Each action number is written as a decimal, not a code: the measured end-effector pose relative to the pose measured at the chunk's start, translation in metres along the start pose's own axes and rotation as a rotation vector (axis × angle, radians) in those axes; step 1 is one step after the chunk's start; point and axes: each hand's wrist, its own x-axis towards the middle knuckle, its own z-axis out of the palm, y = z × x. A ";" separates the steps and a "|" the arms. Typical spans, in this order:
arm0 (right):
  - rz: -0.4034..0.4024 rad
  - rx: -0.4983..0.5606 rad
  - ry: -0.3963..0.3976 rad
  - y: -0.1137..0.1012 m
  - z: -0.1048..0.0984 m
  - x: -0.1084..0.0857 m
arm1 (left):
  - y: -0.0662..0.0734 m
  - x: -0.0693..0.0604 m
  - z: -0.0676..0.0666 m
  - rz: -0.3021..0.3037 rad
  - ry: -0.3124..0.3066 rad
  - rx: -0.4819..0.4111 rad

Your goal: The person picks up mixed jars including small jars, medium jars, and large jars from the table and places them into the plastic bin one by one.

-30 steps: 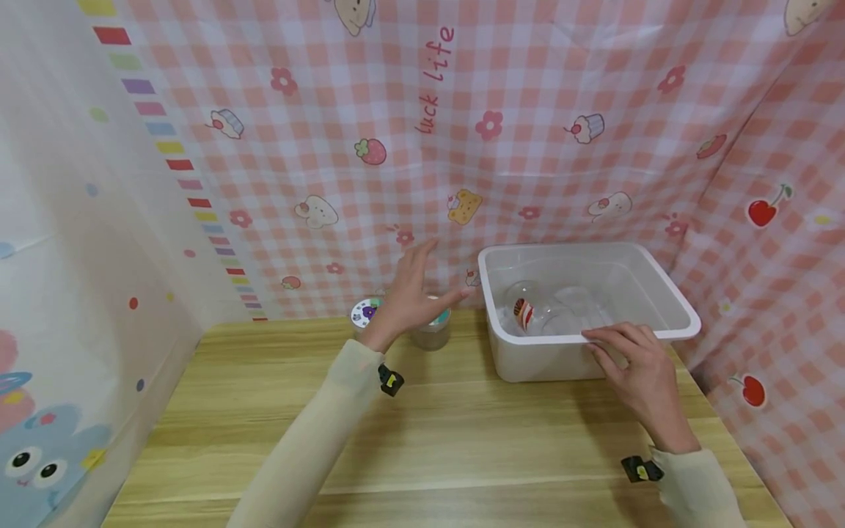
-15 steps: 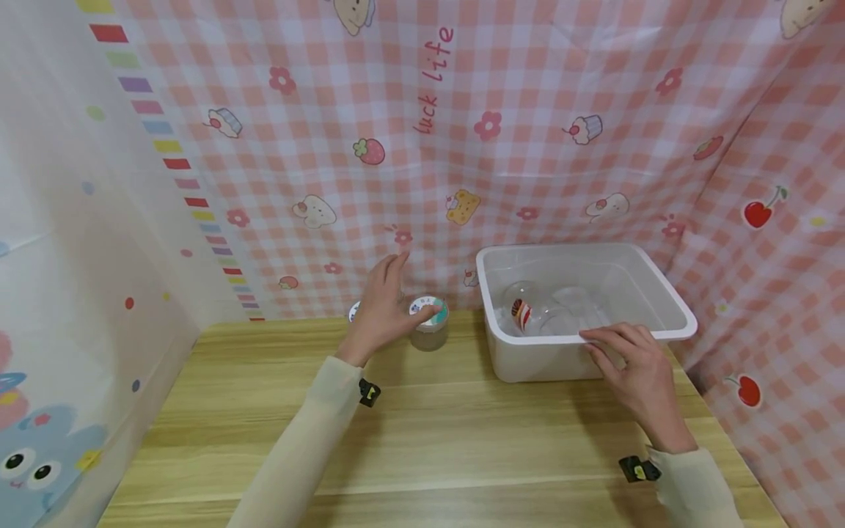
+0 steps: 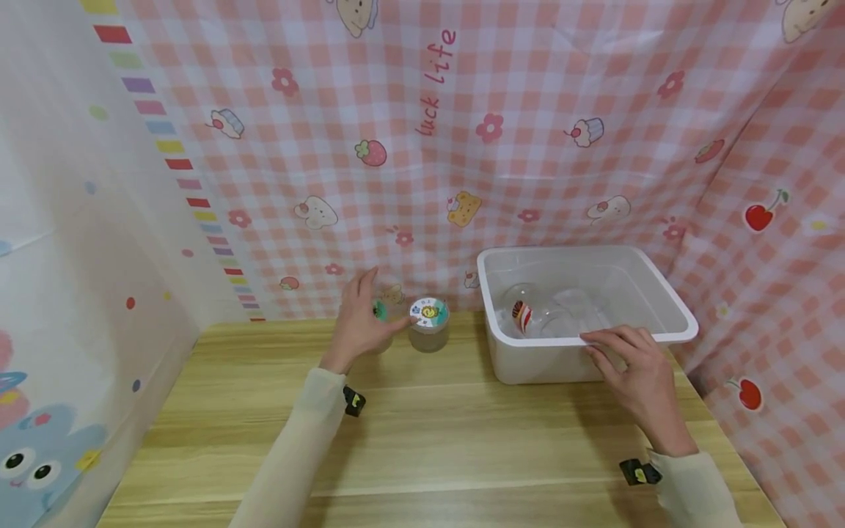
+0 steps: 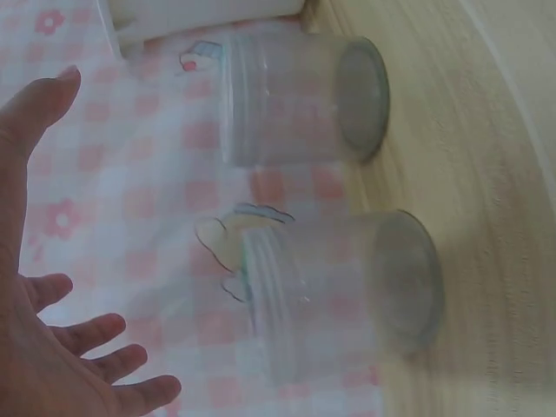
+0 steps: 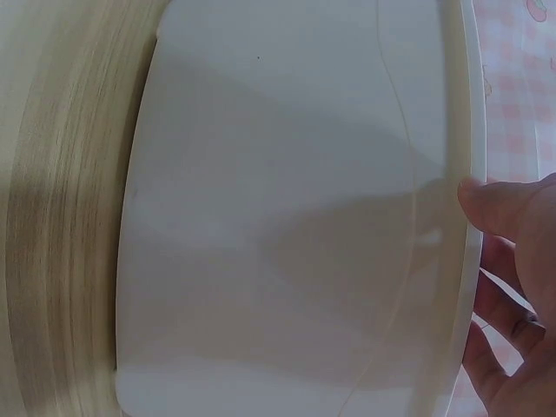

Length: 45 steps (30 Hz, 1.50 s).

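So the left hand (image 3: 359, 321) just slid leftward and now hovers, fingers spread, by the left clear lidded jar (image 4: 334, 300), gripping nothing; I'd guess that's the jar it's on to now. The right clear lidded jar (image 3: 429, 330) stands beside it on the counter (image 3: 462, 455), with the white plastic tub (image 3: 541, 364) further over. The right hand (image 3: 639, 375) hasn't budged, still pinching the tub's front rim (image 3: 541, 342).

Left grip (image 4: 35, 356): spread | clear jar (image 4: 304, 100) | second jar (image 4: 334, 295): just beside it | wooden tabletop (image 4: 486, 295)
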 end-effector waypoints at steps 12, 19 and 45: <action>-0.012 -0.005 0.014 -0.002 0.000 0.000 | -0.039 0.002 0.003 -0.081 -0.001 -0.091; -0.006 -0.002 0.004 -0.002 0.000 0.000 | -0.053 0.006 0.008 -0.167 -0.035 -0.212; -0.006 0.005 0.009 -0.002 -0.001 0.001 | -0.086 0.006 0.027 -0.294 -0.115 -0.598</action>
